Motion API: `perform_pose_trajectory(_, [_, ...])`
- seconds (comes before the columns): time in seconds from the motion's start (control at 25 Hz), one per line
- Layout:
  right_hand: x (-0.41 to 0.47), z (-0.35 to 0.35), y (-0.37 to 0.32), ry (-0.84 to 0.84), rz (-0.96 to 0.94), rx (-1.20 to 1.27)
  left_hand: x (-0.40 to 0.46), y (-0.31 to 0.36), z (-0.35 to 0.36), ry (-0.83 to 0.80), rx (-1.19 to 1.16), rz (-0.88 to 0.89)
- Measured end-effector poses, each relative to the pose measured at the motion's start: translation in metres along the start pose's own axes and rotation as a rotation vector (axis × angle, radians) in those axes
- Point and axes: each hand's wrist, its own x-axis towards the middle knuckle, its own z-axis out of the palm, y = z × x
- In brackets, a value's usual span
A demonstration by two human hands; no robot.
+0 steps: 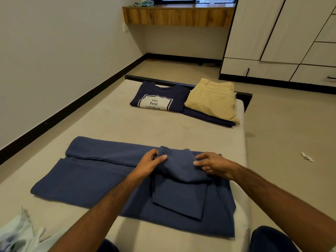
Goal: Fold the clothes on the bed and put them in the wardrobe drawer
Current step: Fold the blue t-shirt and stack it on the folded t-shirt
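Observation:
A blue garment (87,179) lies spread across the near part of the bed (127,128), its far edge folded over. A sleeve-like flap (179,171) is raised in the middle. My left hand (149,163) pinches the flap's left side between thumb and fingers. My right hand (211,164) pinches its right side. At the far end of the bed lie a folded navy printed T-shirt (158,99) and folded beige trousers (212,99) on top of another dark blue folded item (207,117). The wardrobe (283,33) with its low drawers (258,69) stands at the right.
A pale crumpled cloth (16,233) lies at the bed's near left corner. A wooden shelf (178,15) hangs on the far wall with a cloth on it. A small white scrap (307,157) lies on the floor right of the bed. My knees show at the bottom.

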Motion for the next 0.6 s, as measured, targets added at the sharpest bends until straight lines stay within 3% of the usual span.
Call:
perform_pose_trajectory(0.16, [-0.005,0.012,0.002,0.155,-0.111,0.015,0.008,0.002,-0.004,0.089,-0.021,0.021])
perform_pose_trajectory(0.32, [-0.012,0.021,0.011,0.19,0.013,-0.333,0.02,-0.011,-0.004,0.033,0.365,-0.03])
perform_pose_trajectory(0.44, [-0.02,0.029,0.008,0.164,0.065,-0.397,0.028,-0.012,0.003,0.035,0.521,0.002])
perform_pose_trajectory(0.6, [-0.024,0.025,0.016,0.258,-0.028,-0.602,0.026,-0.005,0.012,0.133,0.677,0.125])
